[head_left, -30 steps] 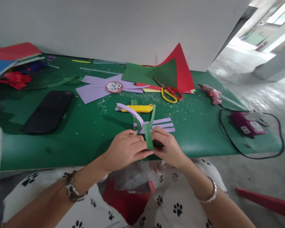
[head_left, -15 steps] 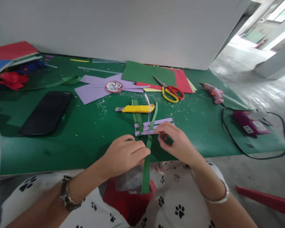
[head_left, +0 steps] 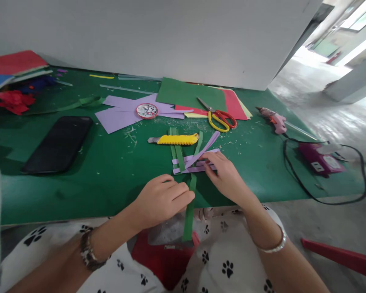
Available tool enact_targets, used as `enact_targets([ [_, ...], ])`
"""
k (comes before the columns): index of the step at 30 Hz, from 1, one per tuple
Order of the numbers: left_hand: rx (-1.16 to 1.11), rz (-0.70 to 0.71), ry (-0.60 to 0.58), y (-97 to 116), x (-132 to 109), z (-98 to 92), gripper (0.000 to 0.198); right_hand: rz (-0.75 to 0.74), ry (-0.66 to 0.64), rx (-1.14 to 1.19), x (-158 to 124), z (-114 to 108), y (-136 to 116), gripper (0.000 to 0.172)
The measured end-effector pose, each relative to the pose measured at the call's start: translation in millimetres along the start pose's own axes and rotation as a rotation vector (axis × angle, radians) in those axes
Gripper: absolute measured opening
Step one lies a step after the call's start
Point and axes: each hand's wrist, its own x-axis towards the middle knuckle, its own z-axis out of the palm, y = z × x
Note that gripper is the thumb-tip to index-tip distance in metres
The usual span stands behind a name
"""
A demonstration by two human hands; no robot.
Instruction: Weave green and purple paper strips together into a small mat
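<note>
A small weave of green and lilac paper strips [head_left: 191, 160] lies on the green table [head_left: 110, 179] near its front edge. One long green strip [head_left: 189, 211] runs from the weave over the table edge toward my lap. My left hand [head_left: 161, 199] rests on that strip with fingers curled and pressed down on it. My right hand [head_left: 227, 179] lies flat on the right side of the weave, fingertips on the lilac strips. A loose lilac strip [head_left: 205, 148] slants up to the right from the weave.
A yellow utility knife [head_left: 175, 140] lies just behind the weave. Farther back are red-and-yellow scissors [head_left: 219, 119], green and red paper sheets [head_left: 195, 95], lilac paper with a round dish [head_left: 147, 110], a black phone [head_left: 59, 143] at left, and a pink glue gun [head_left: 273, 119] with cable at right.
The green strip was folded upright between both hands, then laid down over the table edge. My right hand moved onto the lilac strips; the lilac strip dropped to the right.
</note>
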Motion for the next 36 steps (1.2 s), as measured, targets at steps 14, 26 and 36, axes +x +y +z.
enact_targets([
  [14, 0.042, -0.001, 0.011, 1.1, -0.2, 0.7, 0.027, -0.002, 0.029, 0.032, 1.6, 0.0, -5.5, 0.02],
  [26, 0.006, -0.076, 0.029, 0.3, -2.5, 3.6, 0.025, 0.186, 0.431, -0.028, 0.6, -2.8, -7.5, 0.017],
  [36, 0.024, -0.082, 0.018, 0.8, -2.6, 4.6, 0.025, 0.153, 0.076, -0.315, 0.0, -1.9, -5.9, 0.017],
])
